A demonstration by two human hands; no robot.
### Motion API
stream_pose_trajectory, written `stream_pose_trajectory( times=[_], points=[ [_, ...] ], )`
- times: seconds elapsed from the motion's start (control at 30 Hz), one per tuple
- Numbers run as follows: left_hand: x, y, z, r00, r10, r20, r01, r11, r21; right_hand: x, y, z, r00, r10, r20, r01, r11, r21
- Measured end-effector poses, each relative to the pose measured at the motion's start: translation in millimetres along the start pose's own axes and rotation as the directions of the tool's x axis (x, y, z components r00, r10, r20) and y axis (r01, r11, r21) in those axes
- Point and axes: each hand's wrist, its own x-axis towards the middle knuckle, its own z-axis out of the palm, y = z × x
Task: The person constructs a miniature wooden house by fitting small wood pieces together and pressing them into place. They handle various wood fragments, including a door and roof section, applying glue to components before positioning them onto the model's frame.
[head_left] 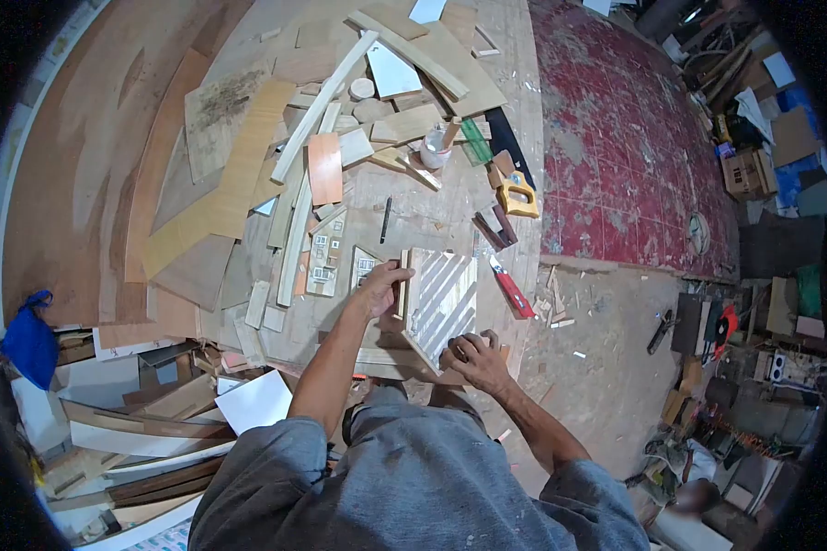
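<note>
A wooden panel with diagonal light and dark stripes is tilted up over the near edge of the worktable. My left hand is closed on its left edge, thumb and fingers around the rim. At the lower right corner, my right hand has its fingers curled against the panel; what lies under them is partly hidden. Left of the panel lies a small wooden house front with white windows. A second windowed piece sits partly behind my left hand. Beyond them is a thin black pen-like tool.
Right of the panel lie a red-handled tool, a brown block and a yellow-handled saw. A white cup stands among wood offcuts. Stacked boards fill the lower left. The red floor extends beyond the table.
</note>
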Motion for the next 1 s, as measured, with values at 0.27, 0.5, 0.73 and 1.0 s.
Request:
stream_pose_trajectory(
  times=[0.27,0.5,0.73,1.0],
  points=[
    [-2,-5,2,0.996,0.014,-0.092,-0.004,0.994,0.106,5,9,24,0.998,0.058,-0.019,-0.058,0.998,0.014],
    [20,-21,-26,0.988,-0.075,-0.136,0.098,0.981,0.169,4,14,28,0.997,0.068,0.032,-0.068,0.998,-0.002],
    [-5,-10,12,0.990,0.010,-0.141,0.022,0.974,0.224,-32,0,22,0.740,0.672,-0.037,-0.664,0.737,0.126],
    [-17,-4,9,0.995,0.021,-0.097,-0.006,0.989,0.145,-124,-9,44,0.210,0.977,0.021,-0.865,0.176,0.470]
  ],
)
